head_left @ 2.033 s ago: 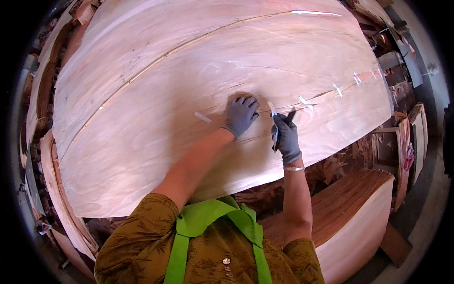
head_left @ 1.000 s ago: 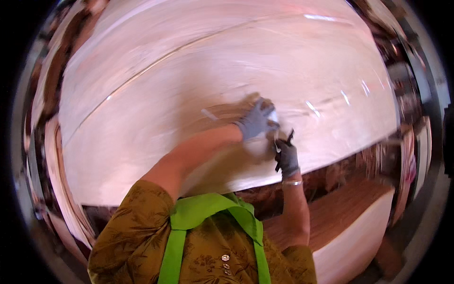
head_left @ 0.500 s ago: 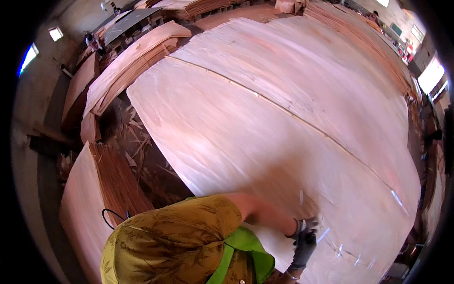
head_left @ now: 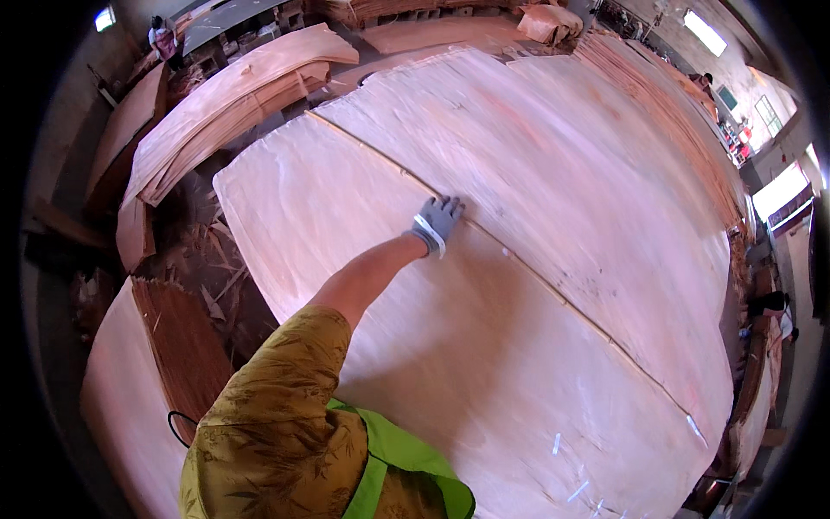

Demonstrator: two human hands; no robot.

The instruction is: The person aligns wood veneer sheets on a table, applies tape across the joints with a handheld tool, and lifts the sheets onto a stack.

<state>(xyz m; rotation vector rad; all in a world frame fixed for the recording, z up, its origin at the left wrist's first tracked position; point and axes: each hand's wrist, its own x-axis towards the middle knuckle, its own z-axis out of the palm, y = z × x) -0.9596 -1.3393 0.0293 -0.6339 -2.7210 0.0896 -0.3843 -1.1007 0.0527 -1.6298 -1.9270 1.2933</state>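
A broad pale veneer sheet point(head_left: 415, 346) covers nearly all of the table beneath the person, and a second veneer sheet point(head_left: 588, 173) lies edge to edge against it on the far side, the two meeting along a long seam point(head_left: 519, 264) that runs diagonally from the upper left down to the lower right. Around the table stand other stacks of veneer point(head_left: 233, 95), with a darker pile point(head_left: 177, 346) and loose wood scraps point(head_left: 212, 277) on the floor to the left. The left arm stretches far out over the near sheet, and the gloved left hand point(head_left: 435, 222) lies flat on the wood with its fingers point(head_left: 445, 208) spread and released, gripping nothing, the fingertips touching the seam about midway along its visible run. The right hand is out of view, so I cannot tell whether it is clenched or loose. Small white strips of tape point(head_left: 696, 428) cross the seam near its lower right end, and a few more tape pieces point(head_left: 571, 493) lie on the sheet near the bottom edge. Judging from this, the step in hand is pressing and aligning the joint between the two sheets at a stretch that carries no tape. The next move seems to call for holding both edges tight together under the palm, so that the joint stays closed and flat while it is fixed.
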